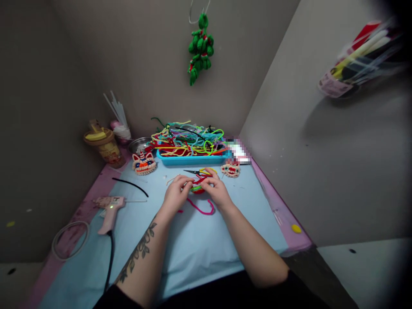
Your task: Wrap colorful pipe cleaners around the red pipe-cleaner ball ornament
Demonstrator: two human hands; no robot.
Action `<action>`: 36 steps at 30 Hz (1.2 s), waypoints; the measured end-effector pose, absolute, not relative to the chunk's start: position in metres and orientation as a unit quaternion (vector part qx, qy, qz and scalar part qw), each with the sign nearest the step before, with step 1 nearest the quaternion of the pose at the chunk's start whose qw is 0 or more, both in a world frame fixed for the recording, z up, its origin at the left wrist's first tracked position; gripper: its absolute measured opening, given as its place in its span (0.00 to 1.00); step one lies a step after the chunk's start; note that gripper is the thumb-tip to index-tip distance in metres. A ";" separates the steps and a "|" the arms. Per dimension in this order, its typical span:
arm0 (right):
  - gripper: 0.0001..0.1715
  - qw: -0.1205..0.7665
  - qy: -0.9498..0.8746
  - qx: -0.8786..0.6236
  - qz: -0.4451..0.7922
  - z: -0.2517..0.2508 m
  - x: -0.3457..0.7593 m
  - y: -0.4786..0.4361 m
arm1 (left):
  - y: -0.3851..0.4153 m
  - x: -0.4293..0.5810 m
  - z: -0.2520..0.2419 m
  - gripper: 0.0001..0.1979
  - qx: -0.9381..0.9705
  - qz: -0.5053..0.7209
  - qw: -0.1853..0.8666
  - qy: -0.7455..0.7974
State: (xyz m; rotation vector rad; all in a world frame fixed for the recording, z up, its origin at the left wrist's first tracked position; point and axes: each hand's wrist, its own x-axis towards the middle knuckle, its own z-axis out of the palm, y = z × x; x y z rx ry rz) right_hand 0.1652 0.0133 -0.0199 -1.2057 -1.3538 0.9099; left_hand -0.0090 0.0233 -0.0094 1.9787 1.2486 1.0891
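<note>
My left hand point(177, 191) and my right hand point(217, 191) meet over the middle of the table. Between their pinched fingers is a small craft piece of red and green pipe cleaners point(198, 188), partly hidden by the fingertips. A loose magenta pipe cleaner point(202, 211) lies curved on the cloth just below the hands. Right behind them rest scissors point(192, 172) with dark blades and yellow handles. Two finished-looking animal-face pieces flank the work: a larger face point(144, 164) on the left and a smaller face point(231, 170) on the right.
A blue tray point(195, 160) heaped with coloured pipe cleaners stands at the back, beside a metal bowl point(138, 145). On the left are a pink glue gun point(111, 210), a black pipe cleaner point(131, 185) and a lidded cup point(107, 148). A green ornament point(201, 47) hangs on the wall.
</note>
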 end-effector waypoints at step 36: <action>0.09 0.580 -0.523 -0.498 0.378 -0.017 0.166 0.012 | 0.015 -0.001 0.001 0.12 0.682 0.425 0.345 0.486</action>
